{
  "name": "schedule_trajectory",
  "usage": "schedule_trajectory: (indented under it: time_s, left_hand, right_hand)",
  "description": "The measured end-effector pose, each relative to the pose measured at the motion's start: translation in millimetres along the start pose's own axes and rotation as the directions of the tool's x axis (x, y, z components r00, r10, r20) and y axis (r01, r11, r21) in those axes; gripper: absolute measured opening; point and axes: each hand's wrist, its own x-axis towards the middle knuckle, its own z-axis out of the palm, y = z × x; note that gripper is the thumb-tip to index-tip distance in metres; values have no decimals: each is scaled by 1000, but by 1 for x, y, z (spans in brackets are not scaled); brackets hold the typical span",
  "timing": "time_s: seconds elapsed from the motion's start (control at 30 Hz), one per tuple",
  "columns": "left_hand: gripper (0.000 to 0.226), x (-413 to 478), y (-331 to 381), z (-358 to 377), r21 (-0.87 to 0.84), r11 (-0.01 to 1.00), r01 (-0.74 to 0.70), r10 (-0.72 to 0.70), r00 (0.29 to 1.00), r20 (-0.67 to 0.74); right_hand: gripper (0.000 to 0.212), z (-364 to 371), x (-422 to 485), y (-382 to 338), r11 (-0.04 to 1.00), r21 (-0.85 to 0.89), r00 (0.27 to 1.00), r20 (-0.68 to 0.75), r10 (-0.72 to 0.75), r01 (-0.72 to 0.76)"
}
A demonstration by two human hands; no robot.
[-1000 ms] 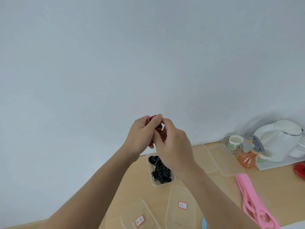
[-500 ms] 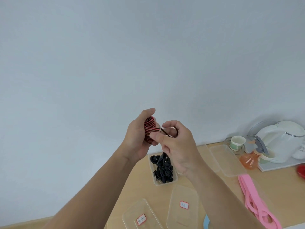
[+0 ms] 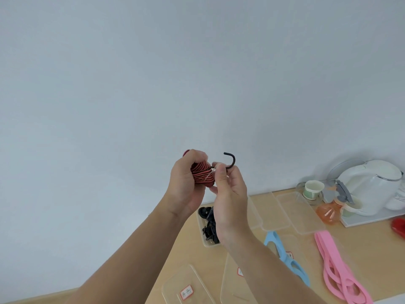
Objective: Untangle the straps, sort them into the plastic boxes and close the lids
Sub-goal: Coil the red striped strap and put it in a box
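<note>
Up between the two hands: a striped cord (image 3: 201,175), red and black, wound into a tight coil and held well above the table (image 3: 361,249).
Left hand (image 3: 186,190): fingers curled round the coil, gripping it whole.
Right hand (image 3: 229,195): thumb and forefinger pinch the foot of the black hook (image 3: 231,161), which stands free just right of the coil. A pale thread shows at the pinch.
Step in hand: by my reading, freeing the hook end so the coil can unwind.
Doing it well: hold the coil firmly but let the turns slip. Draw the hook away along the winding, one turn at a time, never yanking, because elastic can spring back and the hook tip is bare.
Below the wrists: the near lid (image 3: 186,279) and the second lid (image 3: 230,286) lie flat, each with a red-framed label, the writing too small to read.
Behind the right wrist: the filled box (image 3: 202,234) holding black straps (image 3: 208,224), partly hidden.
Right of the right forearm: the blue strap (image 3: 285,257) and the pink strap (image 3: 335,268), loose on the table.
Beyond those: clear boxes (image 3: 300,216) that look empty.
Far right: kettle (image 3: 372,185), cup (image 3: 313,189), spray bottle (image 3: 328,212), with no brand legible.
</note>
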Motion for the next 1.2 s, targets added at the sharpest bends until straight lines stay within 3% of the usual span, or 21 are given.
schedule_trajectory:
  time_s: [0.23, 0.3, 0.4, 0.53, 0.63, 0.73, 0.83, 0.93, 1.1, 1.2]
  left_hand:
    - [18, -1, -7, -9, 228, 969, -96, 82, 994, 72]
    - [15, -4, -10, -9, 321, 943, -94, 66, 993, 96]
    - [38, -10, -12, -12, 479, 878, -16, -61, 988, 145]
    - [30, -16, 1, -7, 421, 899, 116, -208, 962, 179]
    - [25, -16, 5, -3, 408, 911, 66, -145, 976, 164]
    - [26, -17, 4, 0, 471, 879, -71, -10, 986, 168]
    - [17, -13, 0, -2, 668, 713, -214, 186, 976, 114]
    - [12, -12, -5, -10, 782, 542, -307, 296, 941, 164]
    - [25, -13, -2, -26, 834, 262, -485, 329, 857, 396]
    - [30, -16, 2, -31, 813, 112, -571, 278, 804, 526]
  right_hand:
    - [34, 3, 10, -4, 994, 15, 993, -57, 105, -104]
    - [30, 1, 10, -5, 995, -99, 994, -113, -3, -8]
    - [23, -8, 10, -5, 925, -280, 951, -100, -292, 255]
    - [19, -20, 15, 11, 752, -413, 832, 27, -554, 514]
    - [23, -25, 16, 15, 677, -422, 775, 110, -622, 603]
    - [26, -28, 15, 14, 637, -500, 768, 93, -634, 587]
    - [31, -32, 13, 11, 650, -548, 805, 75, -588, 526]
    - [33, -38, 11, 9, 675, -563, 845, 79, -530, 476]
    - [32, -48, 14, 5, 724, -551, 897, 117, -426, 416]
    - [34, -52, 16, -1, 712, -568, 906, 180, -383, 413]
